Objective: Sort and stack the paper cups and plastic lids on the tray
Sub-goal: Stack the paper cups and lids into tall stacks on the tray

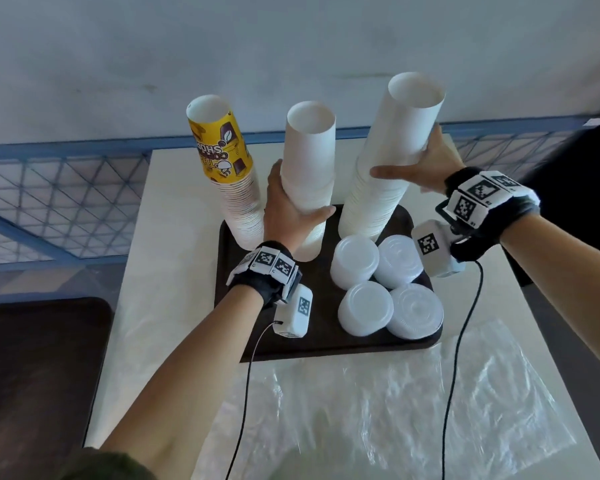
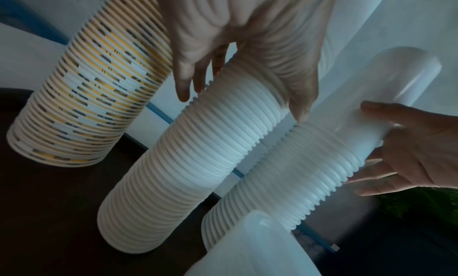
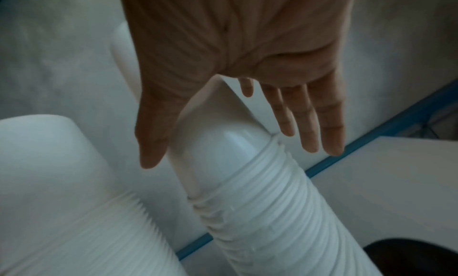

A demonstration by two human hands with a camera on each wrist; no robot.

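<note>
White paper cups, nested upside down, made two tall stacks on the dark tray (image 1: 229, 265), and a third stack at the left carried a yellow printed cup (image 1: 219, 147) on top. From my remote seat I saw the yellow-topped stack (image 1: 239, 202) standing at the tray's far left corner, the middle stack (image 1: 309, 174) just beside it, and the right stack (image 1: 388, 168) leaning a little toward the right.

My left hand (image 1: 284, 209) was wrapped around the middle stack about halfway up, thumb across the front and fingers behind it; the left wrist view showed the fingers (image 2: 183, 78) reaching round its ribbed rims. My right hand (image 1: 426, 161) was against the right stack below its top cup, thumb stretched across the front and fingers at the far side. In the right wrist view those fingers (image 3: 310, 119) looked nearly straight, spread wide about the stack rather than clenched.

Four piles of white plastic lids (image 1: 357, 261) sat on the near right part of the tray, touching one another, just in front of the right stack's base. The tray rested on a white table (image 1: 167, 271). A sheet of clear plastic wrap (image 1: 378, 403) lay crumpled on the table nearer to me. Black cables (image 1: 454, 368) hung from both wrist units.
</note>
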